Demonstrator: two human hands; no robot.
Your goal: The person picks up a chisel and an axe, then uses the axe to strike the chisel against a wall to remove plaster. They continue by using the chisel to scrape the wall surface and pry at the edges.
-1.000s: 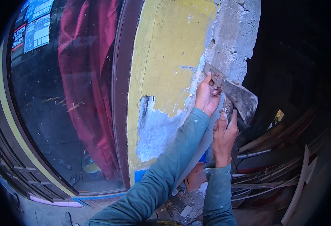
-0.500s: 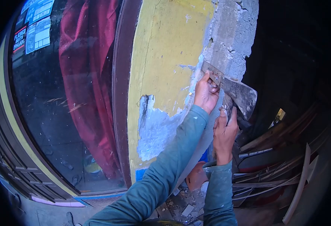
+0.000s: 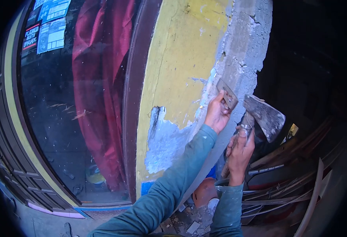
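Hatchet (image 3: 265,114) has tipped away from the flat metal plate (image 3: 228,94) since half a second ago, opening a gap where I saw them meet. Nearest on my feed, the left sleeve (image 3: 169,193) stretches toward the wall's concrete edge (image 3: 246,47). At that edge, the left hand (image 3: 217,112) pinches the plate; I cannot tell whether plate and concrete touch. Just right of the edge, the right hand (image 3: 239,154) is wrapped around the hatchet, its blade slanting down rightward. Left of the edge I see chipped yellow paint (image 3: 185,59) and, farther left, a red curtain (image 3: 98,79) behind glass.
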